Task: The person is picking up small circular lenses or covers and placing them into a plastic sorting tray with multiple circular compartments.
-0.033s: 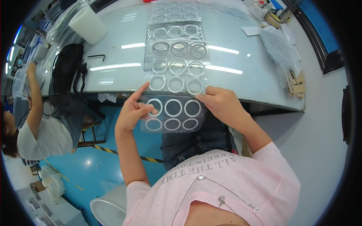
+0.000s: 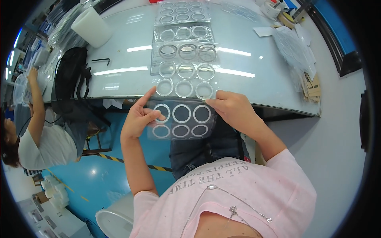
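A clear plastic sheet with rows of white rings (image 2: 181, 105) lies partly on the glass-topped table and hangs over its near edge. My left hand (image 2: 137, 119) grips its left side at the edge, thumb on top by a ring, index finger stretched along the film, other fingertips showing through from beneath. At the right side my right hand (image 2: 230, 104) pinches the sheet's edge between thumb and bent fingers. Beyond it, in line, lie more ring sheets (image 2: 183, 11), some overlapping.
On the table (image 2: 119, 85) are a hex key (image 2: 102, 60), a white roll (image 2: 92, 27), a black bag (image 2: 71, 71) and, at right, crumpled clear film (image 2: 291, 47) and tape rolls (image 2: 286, 20). A co-worker (image 2: 47, 142) is at left; a white bin (image 2: 115, 220) stands below.
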Motion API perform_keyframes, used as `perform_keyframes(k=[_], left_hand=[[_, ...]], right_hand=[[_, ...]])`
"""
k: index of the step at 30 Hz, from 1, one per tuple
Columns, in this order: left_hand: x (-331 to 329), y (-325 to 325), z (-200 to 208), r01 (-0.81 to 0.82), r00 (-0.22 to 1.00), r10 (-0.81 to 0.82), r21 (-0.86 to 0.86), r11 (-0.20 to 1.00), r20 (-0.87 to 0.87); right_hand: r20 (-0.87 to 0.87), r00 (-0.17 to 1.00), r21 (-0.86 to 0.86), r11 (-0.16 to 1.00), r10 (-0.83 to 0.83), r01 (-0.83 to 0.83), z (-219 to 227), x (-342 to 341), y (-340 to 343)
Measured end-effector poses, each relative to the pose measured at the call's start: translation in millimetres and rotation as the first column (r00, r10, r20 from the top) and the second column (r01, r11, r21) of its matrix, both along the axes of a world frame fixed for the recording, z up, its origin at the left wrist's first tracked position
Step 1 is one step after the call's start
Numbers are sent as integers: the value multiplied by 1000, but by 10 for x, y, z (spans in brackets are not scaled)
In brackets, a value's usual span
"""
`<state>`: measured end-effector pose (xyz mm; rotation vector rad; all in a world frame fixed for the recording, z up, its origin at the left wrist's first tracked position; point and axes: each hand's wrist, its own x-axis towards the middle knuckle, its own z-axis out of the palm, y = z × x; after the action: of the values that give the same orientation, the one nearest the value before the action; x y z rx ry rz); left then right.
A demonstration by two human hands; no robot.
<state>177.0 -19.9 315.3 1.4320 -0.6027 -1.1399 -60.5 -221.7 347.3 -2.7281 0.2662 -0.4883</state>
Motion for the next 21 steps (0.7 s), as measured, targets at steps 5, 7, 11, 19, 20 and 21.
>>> perform_keyframes(k=[5, 7, 11, 19, 20, 21], left_hand=[[31, 5, -15, 4, 1000, -4, -9, 1000, -31], [41, -15, -19, 19, 1000, -19, -19, 1000, -19], [40, 7, -11, 2, 1000, -2, -12, 1000, -13], [-264, -28, 112, -44, 997, 58, -235, 971, 54], [-370, -125, 179, -28, 998, 43, -251, 968, 55], [-502, -237, 238, -136, 987, 155, -276, 951, 50]], right_hand=[[-52, 998, -50, 998, 23, -26, 38, -24, -39], [-73, 997, -61, 998, 19, -23, 93, -63, -74], [-191, 980, -116, 993, -55, 33, 273, -283, -207], [74, 985, 741, 670, -158, 52, -64, -535, -389], [190, 975, 904, 408, -118, -127, -111, -565, -421], [215, 975, 932, 309, -51, -189, 16, -561, -420]])
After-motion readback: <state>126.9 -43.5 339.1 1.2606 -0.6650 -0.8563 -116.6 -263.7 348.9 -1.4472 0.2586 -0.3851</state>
